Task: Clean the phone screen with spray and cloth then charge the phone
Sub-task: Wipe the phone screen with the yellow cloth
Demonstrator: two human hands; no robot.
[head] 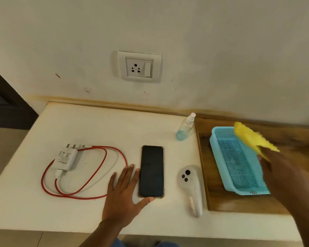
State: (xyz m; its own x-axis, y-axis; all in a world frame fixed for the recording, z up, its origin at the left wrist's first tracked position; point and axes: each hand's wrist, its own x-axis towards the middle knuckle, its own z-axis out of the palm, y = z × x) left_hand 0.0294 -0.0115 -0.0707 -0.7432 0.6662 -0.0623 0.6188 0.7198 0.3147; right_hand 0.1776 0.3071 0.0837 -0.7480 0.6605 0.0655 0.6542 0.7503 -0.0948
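A black phone [151, 171] lies screen up on the white table [89, 125]. My left hand [123, 195] lies flat beside it, fingers straight, with the thumb touching the phone's near edge. My right hand [282, 173] holds a yellow cloth [251, 136] in the air over a blue mesh basket [237, 163]; the hand and cloth are blurred. A small clear spray bottle [185, 127] stands behind the phone to the right. A white charger [65, 158] with a coiled red cable [89, 177] lies at the left. A wall socket [139, 67] sits above the table.
A white handheld controller [192, 188] lies just right of the phone. The basket rests on a wooden board [219, 200] at the table's right. The table's near edge runs close below my left wrist.
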